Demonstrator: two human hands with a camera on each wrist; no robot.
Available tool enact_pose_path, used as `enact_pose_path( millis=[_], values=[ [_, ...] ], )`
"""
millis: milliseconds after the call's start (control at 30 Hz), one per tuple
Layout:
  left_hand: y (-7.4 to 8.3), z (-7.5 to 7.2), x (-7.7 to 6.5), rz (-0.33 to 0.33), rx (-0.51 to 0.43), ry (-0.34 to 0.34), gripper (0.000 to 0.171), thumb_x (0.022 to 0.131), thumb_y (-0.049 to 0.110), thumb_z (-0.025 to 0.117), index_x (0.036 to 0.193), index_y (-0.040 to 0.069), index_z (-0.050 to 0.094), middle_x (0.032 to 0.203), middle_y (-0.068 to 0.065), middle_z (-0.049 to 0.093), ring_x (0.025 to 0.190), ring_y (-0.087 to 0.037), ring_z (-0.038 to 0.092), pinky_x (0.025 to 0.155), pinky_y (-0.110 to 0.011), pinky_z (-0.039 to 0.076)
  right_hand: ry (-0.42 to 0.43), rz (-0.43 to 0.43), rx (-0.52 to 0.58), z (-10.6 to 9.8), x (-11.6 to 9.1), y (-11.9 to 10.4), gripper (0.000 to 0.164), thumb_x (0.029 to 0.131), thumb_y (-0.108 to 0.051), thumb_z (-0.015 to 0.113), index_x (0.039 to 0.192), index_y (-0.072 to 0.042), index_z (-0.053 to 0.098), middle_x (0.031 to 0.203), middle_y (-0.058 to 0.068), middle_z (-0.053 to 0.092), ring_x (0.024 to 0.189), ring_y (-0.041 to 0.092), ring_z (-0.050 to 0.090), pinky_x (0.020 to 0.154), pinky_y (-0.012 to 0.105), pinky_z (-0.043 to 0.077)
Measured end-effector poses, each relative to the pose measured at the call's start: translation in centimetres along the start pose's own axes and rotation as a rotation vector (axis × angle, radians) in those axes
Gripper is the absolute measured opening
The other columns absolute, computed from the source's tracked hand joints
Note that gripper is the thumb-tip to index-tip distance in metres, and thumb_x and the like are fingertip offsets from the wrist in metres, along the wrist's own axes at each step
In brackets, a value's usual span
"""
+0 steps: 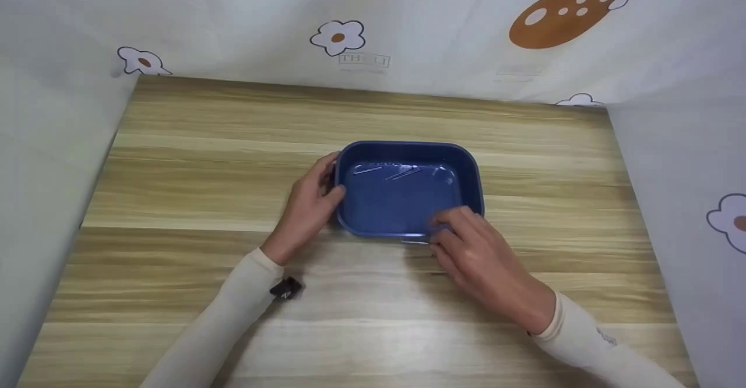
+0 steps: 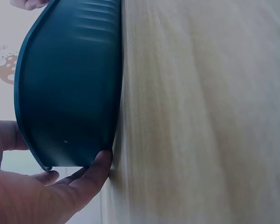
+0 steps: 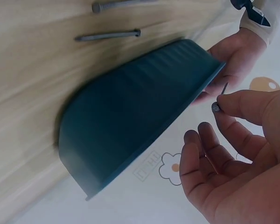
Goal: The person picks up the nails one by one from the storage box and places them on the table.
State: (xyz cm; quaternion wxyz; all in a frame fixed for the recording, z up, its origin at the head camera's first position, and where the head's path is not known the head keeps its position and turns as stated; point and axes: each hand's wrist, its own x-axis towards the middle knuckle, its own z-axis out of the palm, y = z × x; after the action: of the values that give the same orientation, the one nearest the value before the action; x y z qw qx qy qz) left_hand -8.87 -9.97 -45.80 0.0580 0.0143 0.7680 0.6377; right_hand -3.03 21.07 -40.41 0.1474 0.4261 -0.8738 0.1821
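Note:
A dark blue rectangular plastic tub (image 1: 402, 198) with rounded corners stands upright on the table. My left hand (image 1: 306, 207) holds its left end, thumb at the rim and fingers against the outer side, as the left wrist view also shows. Over the near right corner is my right hand (image 1: 481, 260). In the right wrist view, its thumb and index finger pinch a nail (image 3: 216, 106), head showing, while the other fingers are loosely curled. Thin bright streaks show on the tub's floor; I cannot tell whether they are nails or reflections.
On the wooden table (image 1: 145, 271), beside the tub's near side, lie a nail (image 3: 107, 35) and a second nail (image 3: 121, 4) partly out of view. Printed white sheets (image 1: 245, 21) stand as walls at the back and both sides.

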Motion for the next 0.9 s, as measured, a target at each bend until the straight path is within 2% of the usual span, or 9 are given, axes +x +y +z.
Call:
enact_pose_path(
  millis=[133,300,567,700,900],
  values=[
    [0.0,0.1,0.1,0.006,-0.012,0.0,0.063,0.101,-0.002,0.059,0.163,0.003,0.05,0.155,-0.021,0.062,0.146,-0.032,0.057,0.122,-0.042,0.049,-0.001,0.021,0.009,0.1,-0.8,-0.4,0.004,0.097,-0.002,0.075,0.096,-0.002,0.079,0.115,0.007,0.069,0.104,0.025,0.065,0.086,0.037,0.059],
    [0.1,0.1,0.2,0.01,-0.011,0.001,0.063,0.101,-0.003,0.059,0.163,0.002,0.05,0.157,-0.021,0.06,0.148,-0.031,0.055,0.123,-0.041,0.047,-0.011,0.036,0.014,0.3,-1.6,-0.7,0.009,0.1,-0.004,0.071,0.095,-0.003,0.079,0.116,0.007,0.069,0.103,0.024,0.065,0.089,0.035,0.058],
    [0.0,0.1,0.1,0.001,0.0,0.002,0.062,0.102,-0.002,0.059,0.163,0.003,0.05,0.156,-0.021,0.06,0.149,-0.031,0.055,0.124,-0.041,0.047,-0.001,0.013,0.005,1.3,-2.6,-1.0,0.006,0.097,-0.003,0.072,0.096,-0.005,0.078,0.112,0.007,0.07,0.1,0.023,0.065,0.089,0.034,0.06],
    [0.0,0.1,0.1,0.008,-0.003,0.005,0.063,0.101,-0.002,0.059,0.163,0.002,0.049,0.156,-0.022,0.06,0.148,-0.032,0.056,0.124,-0.043,0.047,0.003,0.018,0.007,1.7,-3.1,-1.1,0.006,0.092,-0.001,0.078,0.098,-0.003,0.079,0.111,0.007,0.069,0.101,0.023,0.065,0.089,0.035,0.059],
    [0.0,0.1,-0.1,-0.001,0.019,0.0,0.061,0.103,0.002,0.059,0.163,0.005,0.05,0.153,-0.018,0.063,0.147,-0.028,0.057,0.124,-0.041,0.046,0.0,0.012,0.037,2.5,-3.9,-1.3,0.007,0.091,0.001,0.08,0.098,-0.002,0.079,0.111,0.007,0.069,0.102,0.023,0.065,0.088,0.037,0.059]
  ],
)
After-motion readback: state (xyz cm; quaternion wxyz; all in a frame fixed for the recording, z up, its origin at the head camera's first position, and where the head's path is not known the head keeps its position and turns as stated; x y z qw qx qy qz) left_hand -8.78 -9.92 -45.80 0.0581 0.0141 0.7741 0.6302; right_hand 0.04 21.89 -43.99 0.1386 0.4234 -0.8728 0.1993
